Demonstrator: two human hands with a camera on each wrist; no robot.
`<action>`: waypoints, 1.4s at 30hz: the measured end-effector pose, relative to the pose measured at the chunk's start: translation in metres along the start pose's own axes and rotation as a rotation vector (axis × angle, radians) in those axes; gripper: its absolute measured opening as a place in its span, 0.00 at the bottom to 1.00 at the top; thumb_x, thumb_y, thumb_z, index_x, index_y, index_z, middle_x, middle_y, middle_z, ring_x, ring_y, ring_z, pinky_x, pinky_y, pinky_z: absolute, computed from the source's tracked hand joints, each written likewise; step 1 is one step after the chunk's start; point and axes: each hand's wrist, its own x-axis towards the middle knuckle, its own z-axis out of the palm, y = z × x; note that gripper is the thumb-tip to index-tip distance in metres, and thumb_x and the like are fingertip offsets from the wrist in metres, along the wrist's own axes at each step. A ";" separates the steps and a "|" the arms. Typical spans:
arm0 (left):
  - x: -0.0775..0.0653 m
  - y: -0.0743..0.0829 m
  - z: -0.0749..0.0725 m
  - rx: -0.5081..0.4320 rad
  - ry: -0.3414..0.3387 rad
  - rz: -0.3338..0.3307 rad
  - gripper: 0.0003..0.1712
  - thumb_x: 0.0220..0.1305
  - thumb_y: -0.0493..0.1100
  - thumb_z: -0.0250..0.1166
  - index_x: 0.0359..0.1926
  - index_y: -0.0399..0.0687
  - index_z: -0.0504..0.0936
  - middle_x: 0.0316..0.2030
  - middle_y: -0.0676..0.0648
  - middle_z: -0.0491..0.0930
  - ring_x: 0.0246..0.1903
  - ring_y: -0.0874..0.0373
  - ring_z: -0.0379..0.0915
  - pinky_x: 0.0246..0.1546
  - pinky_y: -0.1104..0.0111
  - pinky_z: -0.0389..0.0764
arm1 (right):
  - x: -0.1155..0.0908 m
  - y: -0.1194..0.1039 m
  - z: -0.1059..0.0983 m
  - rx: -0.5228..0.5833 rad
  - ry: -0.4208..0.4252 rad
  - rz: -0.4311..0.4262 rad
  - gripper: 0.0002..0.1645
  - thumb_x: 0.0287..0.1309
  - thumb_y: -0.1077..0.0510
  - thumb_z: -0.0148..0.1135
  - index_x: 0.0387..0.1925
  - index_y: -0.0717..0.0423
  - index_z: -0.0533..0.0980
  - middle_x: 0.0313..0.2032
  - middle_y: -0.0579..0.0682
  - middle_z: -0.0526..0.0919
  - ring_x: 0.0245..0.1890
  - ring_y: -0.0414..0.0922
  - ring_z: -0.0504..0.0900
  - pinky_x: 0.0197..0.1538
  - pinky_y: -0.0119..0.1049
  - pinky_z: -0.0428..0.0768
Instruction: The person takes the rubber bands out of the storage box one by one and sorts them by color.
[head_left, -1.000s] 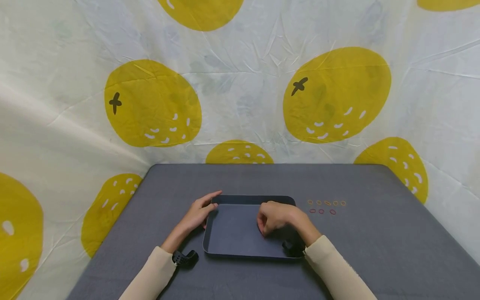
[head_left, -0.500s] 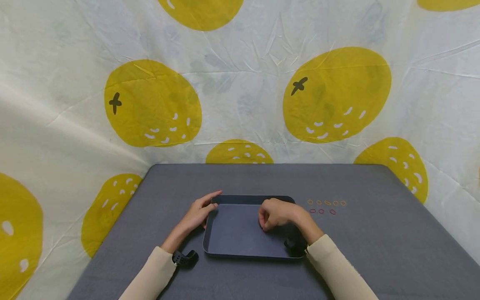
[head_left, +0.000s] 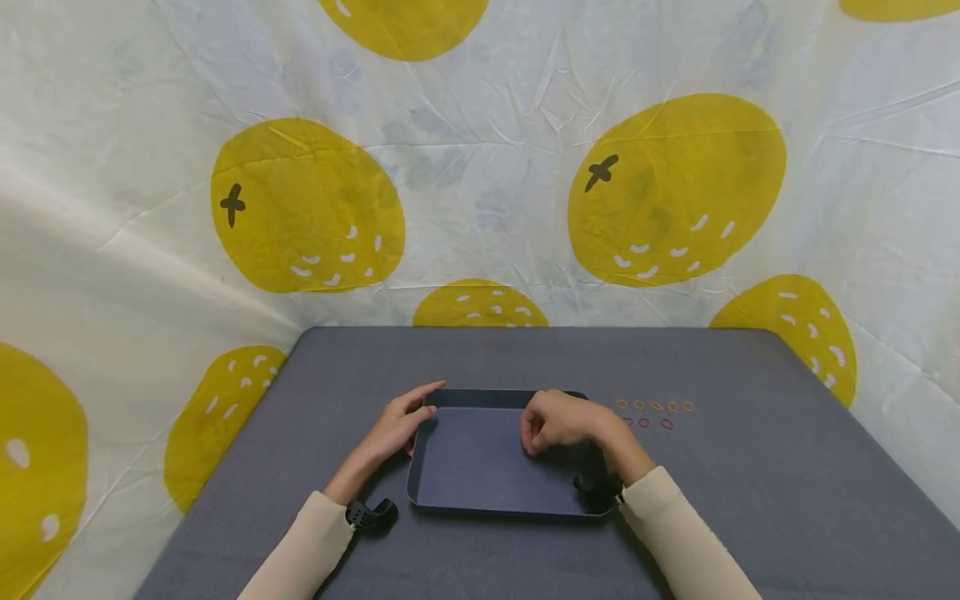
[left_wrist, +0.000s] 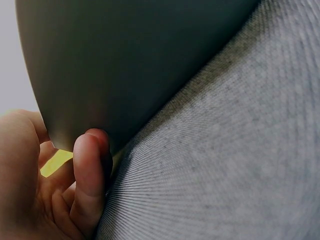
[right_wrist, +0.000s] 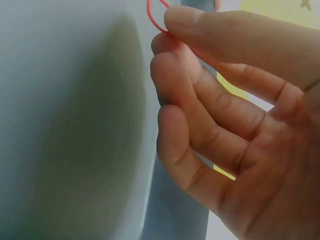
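Note:
A dark grey rectangular tray (head_left: 480,475) lies on the table in front of me. My left hand (head_left: 396,423) holds its left side near the far corner, thumb over the rim. In the left wrist view, the fingers (left_wrist: 90,170) curl against the tray's outer wall (left_wrist: 120,65). Over the right half of the tray is my right hand (head_left: 562,419), its thumb and forefinger pinching a thin red rubber band (right_wrist: 154,17). The band shows as a loop past the fingertips in the right wrist view, while the head view hides it behind the hand.
Right of the tray, several orange-yellow rubber bands (head_left: 656,406) lie in a row on the grey table (head_left: 750,475). A shorter row of red rubber bands (head_left: 667,424) is in front of them, its leftmost partly behind the right wrist. A patterned cloth (head_left: 480,192) hangs beyond the table.
My right hand has shifted slightly away from me and to the right over the tray. The left hand keeps its place on the tray's side.

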 end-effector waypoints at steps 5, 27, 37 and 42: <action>0.000 -0.001 0.000 0.005 0.001 0.005 0.28 0.78 0.47 0.58 0.75 0.72 0.70 0.48 0.42 0.84 0.10 0.55 0.68 0.15 0.57 0.80 | -0.002 0.002 -0.005 0.030 0.010 -0.033 0.08 0.55 0.67 0.69 0.26 0.52 0.86 0.24 0.41 0.84 0.24 0.34 0.76 0.30 0.29 0.76; -0.003 0.005 -0.003 0.007 -0.027 0.010 0.29 0.79 0.45 0.57 0.76 0.65 0.69 0.40 0.37 0.82 0.09 0.54 0.68 0.16 0.56 0.81 | -0.015 0.004 -0.020 0.118 0.112 -0.088 0.03 0.60 0.66 0.68 0.34 0.60 0.87 0.33 0.56 0.91 0.34 0.55 0.89 0.37 0.30 0.83; -0.001 -0.004 -0.001 0.006 -0.009 0.017 0.28 0.78 0.48 0.59 0.75 0.69 0.71 0.34 0.38 0.78 0.09 0.56 0.67 0.14 0.61 0.79 | -0.024 -0.002 -0.028 0.100 0.170 -0.073 0.04 0.63 0.62 0.69 0.35 0.56 0.88 0.34 0.55 0.91 0.35 0.51 0.89 0.38 0.31 0.83; 0.000 -0.003 -0.001 0.004 -0.016 0.021 0.29 0.78 0.46 0.58 0.77 0.64 0.69 0.42 0.36 0.82 0.09 0.57 0.66 0.13 0.61 0.79 | -0.030 -0.003 -0.033 0.083 0.195 -0.081 0.05 0.65 0.60 0.69 0.34 0.48 0.88 0.35 0.53 0.91 0.34 0.43 0.88 0.38 0.32 0.83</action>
